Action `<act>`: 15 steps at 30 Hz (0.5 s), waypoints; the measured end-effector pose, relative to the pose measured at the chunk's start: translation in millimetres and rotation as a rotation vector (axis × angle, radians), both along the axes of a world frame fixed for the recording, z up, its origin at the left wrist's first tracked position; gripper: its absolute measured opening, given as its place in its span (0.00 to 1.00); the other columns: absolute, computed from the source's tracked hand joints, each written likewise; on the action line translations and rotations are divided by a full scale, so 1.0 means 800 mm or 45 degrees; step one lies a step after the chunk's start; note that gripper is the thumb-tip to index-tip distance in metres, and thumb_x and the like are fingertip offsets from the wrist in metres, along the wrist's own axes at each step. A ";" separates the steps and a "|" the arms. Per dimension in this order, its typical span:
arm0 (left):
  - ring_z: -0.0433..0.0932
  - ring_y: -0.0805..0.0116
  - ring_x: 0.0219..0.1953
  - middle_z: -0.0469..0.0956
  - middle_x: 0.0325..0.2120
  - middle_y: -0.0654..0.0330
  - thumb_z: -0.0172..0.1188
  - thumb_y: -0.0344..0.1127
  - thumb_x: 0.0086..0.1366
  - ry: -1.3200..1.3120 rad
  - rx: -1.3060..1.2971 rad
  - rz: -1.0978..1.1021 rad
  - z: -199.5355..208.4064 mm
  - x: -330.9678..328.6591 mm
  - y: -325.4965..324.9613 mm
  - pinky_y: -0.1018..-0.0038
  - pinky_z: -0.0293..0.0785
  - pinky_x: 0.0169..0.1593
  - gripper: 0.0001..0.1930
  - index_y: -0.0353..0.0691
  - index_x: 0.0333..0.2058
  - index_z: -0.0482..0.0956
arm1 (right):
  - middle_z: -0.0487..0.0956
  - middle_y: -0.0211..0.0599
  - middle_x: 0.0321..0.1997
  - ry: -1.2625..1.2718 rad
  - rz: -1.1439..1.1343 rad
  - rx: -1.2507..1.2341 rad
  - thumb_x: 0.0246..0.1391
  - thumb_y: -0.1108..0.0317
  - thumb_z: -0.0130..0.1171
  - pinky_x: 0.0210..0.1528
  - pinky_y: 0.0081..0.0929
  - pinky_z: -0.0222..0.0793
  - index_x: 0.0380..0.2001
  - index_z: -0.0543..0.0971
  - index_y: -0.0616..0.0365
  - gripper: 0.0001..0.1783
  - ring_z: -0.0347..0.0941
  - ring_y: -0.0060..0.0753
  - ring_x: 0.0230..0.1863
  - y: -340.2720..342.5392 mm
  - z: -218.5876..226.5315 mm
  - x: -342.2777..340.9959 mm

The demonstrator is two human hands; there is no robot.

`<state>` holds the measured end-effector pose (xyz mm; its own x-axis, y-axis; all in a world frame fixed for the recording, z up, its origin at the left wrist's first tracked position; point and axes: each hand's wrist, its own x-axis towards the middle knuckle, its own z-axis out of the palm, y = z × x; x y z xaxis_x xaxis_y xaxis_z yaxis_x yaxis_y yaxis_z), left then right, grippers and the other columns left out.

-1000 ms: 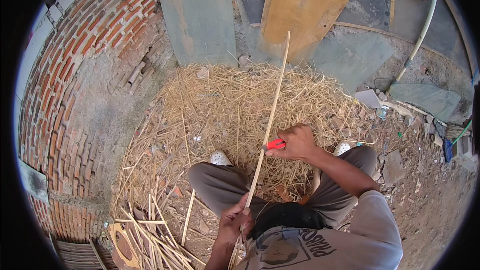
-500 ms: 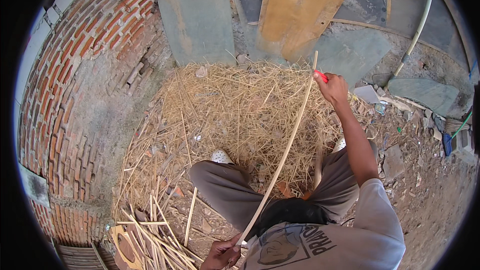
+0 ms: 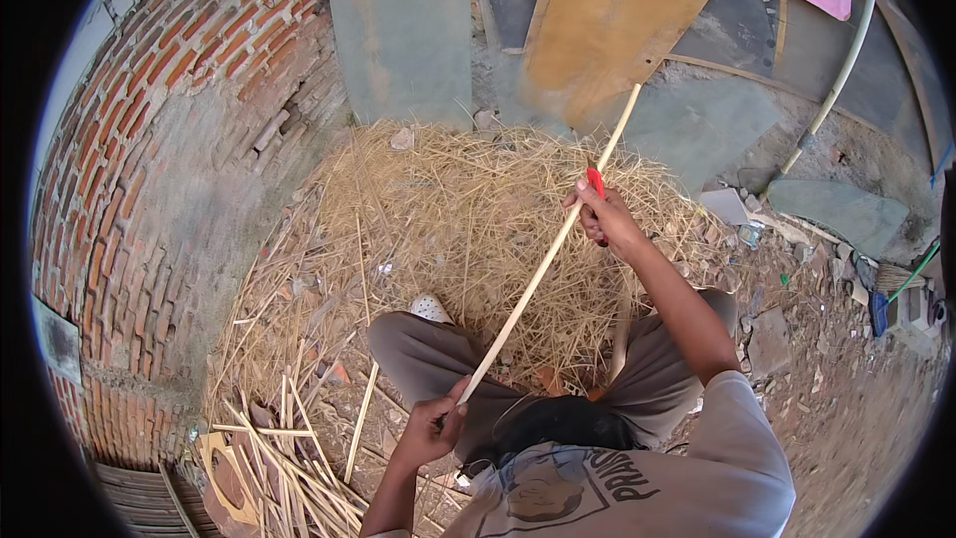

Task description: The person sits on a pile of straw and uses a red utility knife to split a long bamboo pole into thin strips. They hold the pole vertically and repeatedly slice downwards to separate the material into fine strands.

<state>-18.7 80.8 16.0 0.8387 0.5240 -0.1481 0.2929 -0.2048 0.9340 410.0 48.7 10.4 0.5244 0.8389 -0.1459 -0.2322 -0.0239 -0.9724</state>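
Observation:
A long, pale stripped stick slants across my lap, from low left to upper right. At its lower end, my left hand is closed around it. Higher up, my right hand grips a red-handled tool lying against the stick, with thumb and fingers about the stick too. The tool's blade is hidden, so its exact kind cannot be made out. The stick's far end sticks out beyond my right hand, over the leaning boards.
Straw-like shavings cover the ground between and beyond my legs. A bundle of pale sticks lies at lower left. A brick wall rises on the left. Boards lean at the back; rubble lies to the right.
My right hand has come nearer and to the left, down the stick, with the red-handled tool. My left hand has risen slightly, lifting the lower end of the stick.

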 end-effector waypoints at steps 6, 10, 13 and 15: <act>0.70 0.79 0.23 0.75 0.23 0.62 0.56 0.25 0.63 0.040 0.227 0.030 0.004 0.050 0.014 0.79 0.66 0.28 0.21 0.33 0.55 0.73 | 0.57 0.20 0.11 0.285 -0.074 0.235 0.64 0.55 0.54 0.15 0.18 0.47 0.28 0.74 0.59 0.18 0.50 0.15 0.11 -0.006 0.013 0.010; 0.78 0.65 0.30 0.79 0.31 0.57 0.59 0.26 0.57 0.198 1.537 0.145 0.036 0.080 0.046 0.69 0.70 0.41 0.23 0.34 0.53 0.73 | 0.61 0.24 0.10 0.290 -0.359 0.302 0.64 0.57 0.54 0.15 0.19 0.49 0.26 0.73 0.58 0.17 0.52 0.17 0.11 -0.011 0.010 0.019; 0.78 0.57 0.35 0.79 0.32 0.54 0.58 0.25 0.57 -0.213 1.812 0.518 0.100 0.115 0.023 0.65 0.67 0.48 0.15 0.31 0.45 0.78 | 0.64 0.27 0.11 0.382 -0.595 0.371 0.64 0.58 0.53 0.15 0.20 0.49 0.28 0.72 0.59 0.16 0.53 0.20 0.11 -0.014 0.007 0.029; 0.78 0.58 0.35 0.79 0.35 0.54 0.60 0.26 0.56 -0.269 1.482 0.362 0.089 0.126 0.004 0.66 0.67 0.47 0.19 0.32 0.49 0.75 | 0.65 0.29 0.13 0.466 -0.687 0.408 0.64 0.59 0.53 0.16 0.22 0.51 0.31 0.72 0.60 0.15 0.55 0.22 0.12 -0.014 0.009 0.029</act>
<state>82.1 83.7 87.0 0.6231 0.4217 0.6588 0.3283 -0.9054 0.2691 433.3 37.3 17.8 0.8420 0.5080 -0.1816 -0.4429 0.4588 -0.7703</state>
